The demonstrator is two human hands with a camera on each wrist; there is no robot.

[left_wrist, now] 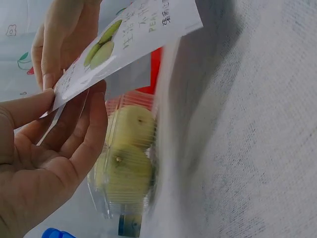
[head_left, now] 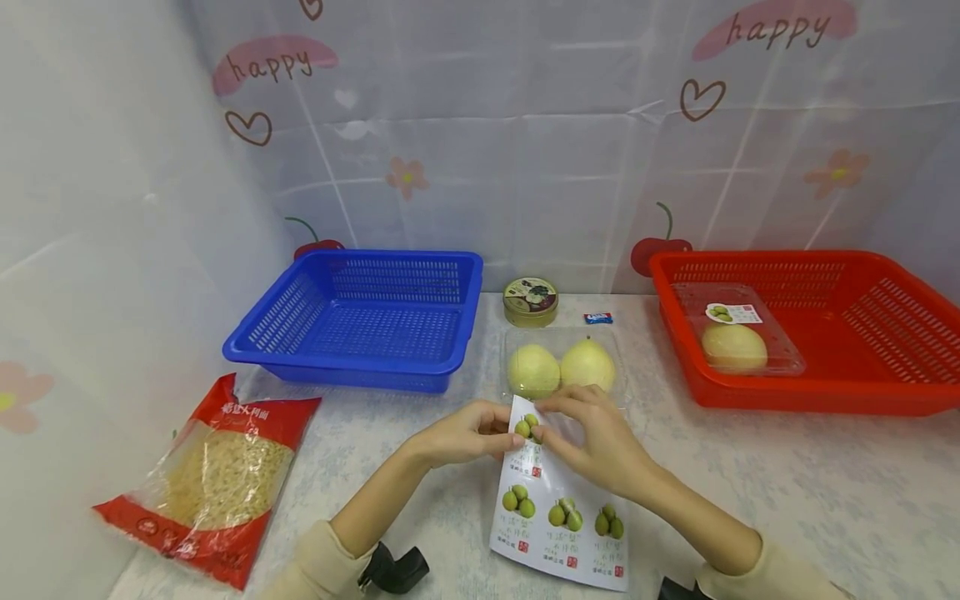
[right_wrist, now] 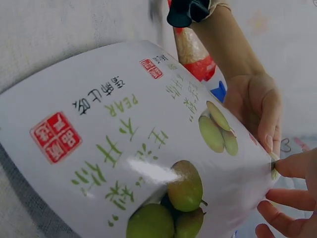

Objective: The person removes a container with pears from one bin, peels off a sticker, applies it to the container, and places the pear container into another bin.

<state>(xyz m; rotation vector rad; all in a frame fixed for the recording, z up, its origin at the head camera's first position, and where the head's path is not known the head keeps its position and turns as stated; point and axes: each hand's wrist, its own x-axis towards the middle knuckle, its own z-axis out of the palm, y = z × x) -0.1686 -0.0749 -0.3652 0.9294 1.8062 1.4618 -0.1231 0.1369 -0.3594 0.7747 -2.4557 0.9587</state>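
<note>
A white sheet of pear-picture labels (head_left: 540,542) is held up at its top by both hands. My left hand (head_left: 467,433) pinches its upper left edge between thumb and fingers, as the left wrist view shows. At the upper right part of the sheet, my right hand (head_left: 603,437) pinches with thumb and fingertips near a pear picture; in the right wrist view the printed sheet (right_wrist: 114,124) bends slightly. Just behind the hands stands a clear plastic box (head_left: 570,335) with two pale yellow-green pears (head_left: 534,372). Its front edge is partly hidden by the hands and the sheet.
A blue basket (head_left: 352,367) stands at the back left, a red basket (head_left: 825,396) at the right. Inside the red one lies a labelled clear box (head_left: 772,354) with a pear. A pasta bag (head_left: 225,475) lies left; a round tin (head_left: 530,304) and small blue packet (head_left: 598,318) are behind.
</note>
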